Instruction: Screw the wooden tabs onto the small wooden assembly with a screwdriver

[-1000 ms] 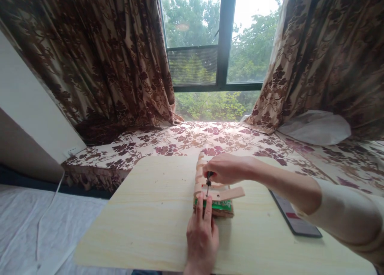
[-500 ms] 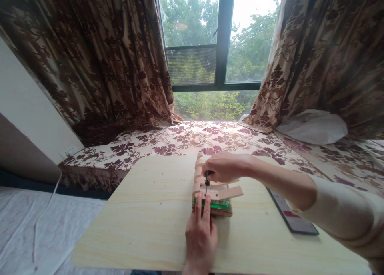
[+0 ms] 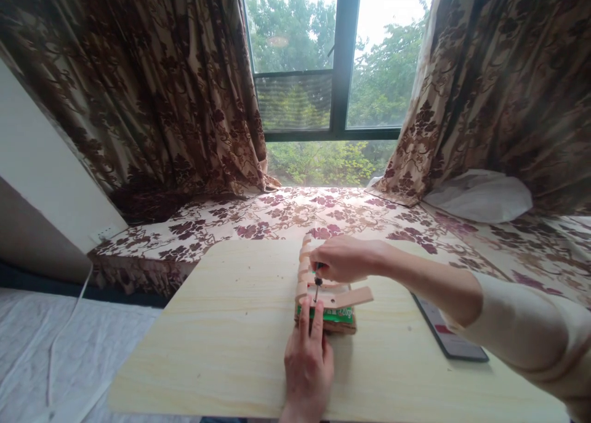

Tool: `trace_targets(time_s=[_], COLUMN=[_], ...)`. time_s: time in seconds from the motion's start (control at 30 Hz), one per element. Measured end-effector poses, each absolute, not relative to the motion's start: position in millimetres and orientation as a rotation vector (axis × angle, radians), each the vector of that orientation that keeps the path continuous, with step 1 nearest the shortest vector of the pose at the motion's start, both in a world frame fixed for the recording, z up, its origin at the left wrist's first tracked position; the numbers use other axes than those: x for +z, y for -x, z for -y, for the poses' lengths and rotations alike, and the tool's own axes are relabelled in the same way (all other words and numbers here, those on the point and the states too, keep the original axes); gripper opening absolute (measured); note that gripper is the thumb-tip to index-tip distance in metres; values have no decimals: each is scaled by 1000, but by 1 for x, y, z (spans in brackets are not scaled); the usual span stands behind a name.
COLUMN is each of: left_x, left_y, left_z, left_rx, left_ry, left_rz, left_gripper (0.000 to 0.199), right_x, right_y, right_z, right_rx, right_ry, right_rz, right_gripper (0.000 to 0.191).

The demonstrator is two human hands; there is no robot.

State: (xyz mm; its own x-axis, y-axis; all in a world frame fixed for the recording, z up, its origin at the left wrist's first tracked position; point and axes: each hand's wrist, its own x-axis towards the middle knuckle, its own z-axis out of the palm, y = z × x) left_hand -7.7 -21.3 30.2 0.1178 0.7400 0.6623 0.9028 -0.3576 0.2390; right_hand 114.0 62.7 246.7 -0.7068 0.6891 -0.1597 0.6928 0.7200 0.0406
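A wooden piece made of several pale slats [image 3: 353,297] lies over a green and brown package [image 3: 342,327] on the table. My right hand [image 3: 339,258] is closed around the handle of a small screwdriver [image 3: 317,287], whose shaft points down at the nearest slat. Beside the tip, two fingers of my left hand [image 3: 309,355] stretch forward and press on the slat's near left end. A dark hole shows in that slat to the right of the tip. My right hand hides the far slats in part.
On the pale wooden table [image 3: 207,337], a dark flat tablet-like object [image 3: 450,334] lies under my right forearm. Behind the table are a flower-patterned covered ledge [image 3: 286,210], a white plastic bag [image 3: 480,195], curtains and a window.
My right hand has turned slightly on the screwdriver handle, and a bit of green now shows there. My left hand keeps its place on the slat.
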Motion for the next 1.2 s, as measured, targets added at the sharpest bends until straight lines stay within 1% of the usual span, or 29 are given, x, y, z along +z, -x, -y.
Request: trace_targets(time_s=[0.13,0.23,0.37,0.57,0.73,0.83,1.03,1.2], left_x=[31,30,28,29,29,28,30,29], left_y=[8,7,6,8,6,6,8,8], left_z=[22,21,20,21,21,20,20,21], left_rx=[-1039,-1075,-1105,-1068,-1118,-1092,-1049,-1033], left_ry=[2189,2157,2136,2181,2150,2148,2162,2176], left_rz=[1657,1644,1633,1647,1631,1648,1631,1643], left_gripper=[67,68,69,70,69,67,67,66], right_x=[240,244,250,241,248,249,242,248], right_y=[-113,-114,-114,-114,-119,-120,-119,-119], right_z=[-64,-62,-59,-61,-64,-67,-68,-63], right_rx=[80,21,-68,46,-87,-95,-56,-98], right_ry=[-1212,-1109,-1032,-1172,-1084,-1067,-1189,-1098], right_rz=[-2744,-2790,-2774,-2732,-2795,-2781,-2700,-2772], right_gripper=[34,27,25,34,30,27,37,33])
